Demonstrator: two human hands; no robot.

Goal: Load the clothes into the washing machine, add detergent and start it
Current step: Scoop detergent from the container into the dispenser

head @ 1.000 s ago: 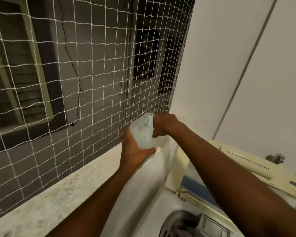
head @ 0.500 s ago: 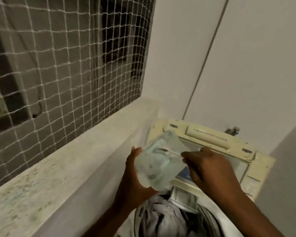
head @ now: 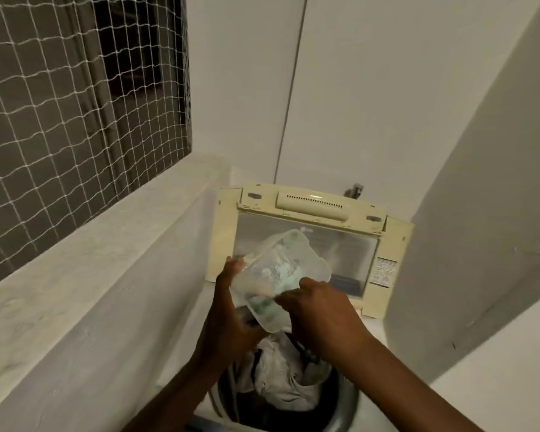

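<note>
A clear plastic detergent container (head: 278, 272) with pale green-white contents is tilted above the open top-loading washing machine (head: 393, 263). My left hand (head: 231, 319) grips its left side and underside. My right hand (head: 321, 310) grips its lower right edge. Below the hands, grey and white clothes (head: 281, 372) lie in the drum. The machine's cream lid (head: 312, 204) stands raised at the back.
A stone ledge (head: 85, 263) runs along the left under a white safety net (head: 75, 104). White walls close in behind and on the right, with a wall corner (head: 468, 244) jutting near the machine. A tap (head: 354, 191) sits behind the lid.
The container has come from the ledge by the net to above the machine's drum, both hands still on it. My view has swung right and down onto the machine.
</note>
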